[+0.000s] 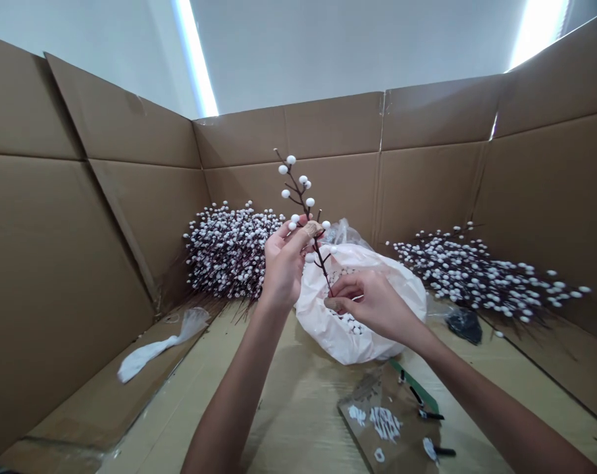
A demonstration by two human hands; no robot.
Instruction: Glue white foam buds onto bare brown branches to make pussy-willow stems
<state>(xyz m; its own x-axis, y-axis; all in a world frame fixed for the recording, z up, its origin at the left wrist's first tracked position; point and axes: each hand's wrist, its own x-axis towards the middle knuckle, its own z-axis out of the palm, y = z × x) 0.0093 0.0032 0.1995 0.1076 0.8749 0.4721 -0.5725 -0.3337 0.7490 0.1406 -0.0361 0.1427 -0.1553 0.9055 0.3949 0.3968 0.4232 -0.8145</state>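
A dark artificial berry branch (298, 191) with white berries stands tilted in front of me, held in both hands. My left hand (291, 253) is closed around its middle, thumb and fingers near a berry; the thumb seems wrapped in a tan covering. Lower down, my right hand (362, 299) pinches the bottom of the stem. Beneath the hands lies an open white plastic bag (322, 329) with loose white berries (352, 322) inside, partly hidden by the right hand.
Bundles of berry branches lie at left (229, 250) and right (476, 270). A cardboard piece (372, 438) with white glue-like smears and dark sticks is in front. A white-filled plastic bag (150, 355) lies left, a black bundle (463, 326) right. Cardboard walls (328, 131) surround the table.
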